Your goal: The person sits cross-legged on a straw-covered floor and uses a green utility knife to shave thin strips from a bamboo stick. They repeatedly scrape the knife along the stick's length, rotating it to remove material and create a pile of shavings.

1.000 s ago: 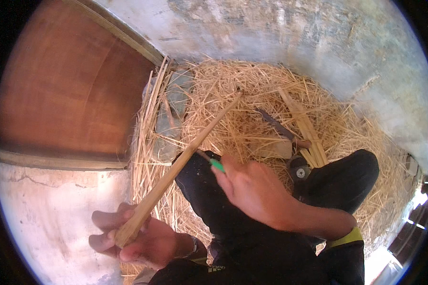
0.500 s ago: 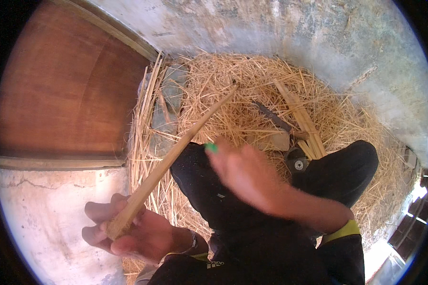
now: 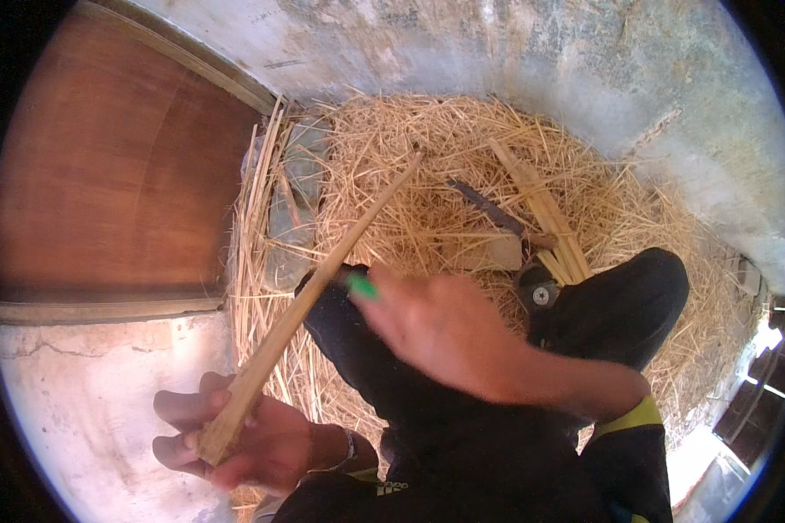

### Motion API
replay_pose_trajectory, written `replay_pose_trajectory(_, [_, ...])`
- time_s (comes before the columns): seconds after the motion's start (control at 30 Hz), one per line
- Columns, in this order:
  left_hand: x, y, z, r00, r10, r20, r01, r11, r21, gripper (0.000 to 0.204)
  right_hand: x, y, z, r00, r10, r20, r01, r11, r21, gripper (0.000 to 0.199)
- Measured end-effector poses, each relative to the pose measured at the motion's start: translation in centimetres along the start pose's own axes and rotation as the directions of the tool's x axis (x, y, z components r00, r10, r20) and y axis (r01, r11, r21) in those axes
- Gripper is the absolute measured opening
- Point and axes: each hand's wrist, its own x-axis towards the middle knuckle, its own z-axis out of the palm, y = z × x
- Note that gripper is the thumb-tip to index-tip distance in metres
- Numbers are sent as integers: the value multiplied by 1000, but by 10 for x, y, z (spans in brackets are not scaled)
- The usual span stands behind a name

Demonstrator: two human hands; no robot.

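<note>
My left hand [image 3: 235, 436] grips the near end of a long pale wooden stick [image 3: 323, 288], which slants up and away over my dark trouser leg [image 3: 366, 349] toward a pile of straw. My right hand [image 3: 445, 331], blurred by motion, is closed on a small tool with a green handle [image 3: 364, 285], held against the stick about halfway along. The tool's working end is hidden behind the stick.
Straw shavings [image 3: 427, 174] cover the ground ahead. On them lie a dark blade tool [image 3: 488, 209], a bundle of split sticks [image 3: 541, 209] and a pale block [image 3: 493, 253]. A brown wooden door [image 3: 105, 174] stands left, a grey concrete wall [image 3: 541, 61] behind.
My right hand has slid the green-handled tool along the stick, away and back. My left hand and the stick shifted slightly left and lower.
</note>
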Motion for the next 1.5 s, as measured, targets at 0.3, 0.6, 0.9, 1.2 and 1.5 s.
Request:
replay_pose_trajectory(0.3, [0, -4, -1, 996, 22, -88, -11, 993, 117, 30, 9, 13, 6, 1000, 20, -22, -20, 1000, -5, 24])
replay_pose_trajectory(0.6, [4, -6, -2, 998, 16, -54, -13, 998, 55, 30, 14, 19, 10, 998, 22, -62, -25, 999, -43, 27])
replay_pose_trajectory(0.9, [4, -7, -7, 998, -19, -54, 16, 998, -67, 29, 21, 33, 28, 996, 19, -88, -22, 999, -36, 23])
replay_pose_trajectory(1.2, [1, -5, -7, 993, -46, -112, 48, 999, 16, 30, 22, 28, 31, 995, -52, -87, 53, 999, 10, 24])
replay_pose_trajectory(1.5, [1, -9, 2, 967, -4, -254, 34, 993, 114, 30, 18, 117, 51, 920, 382, -88, -391, 908, -150, 31])
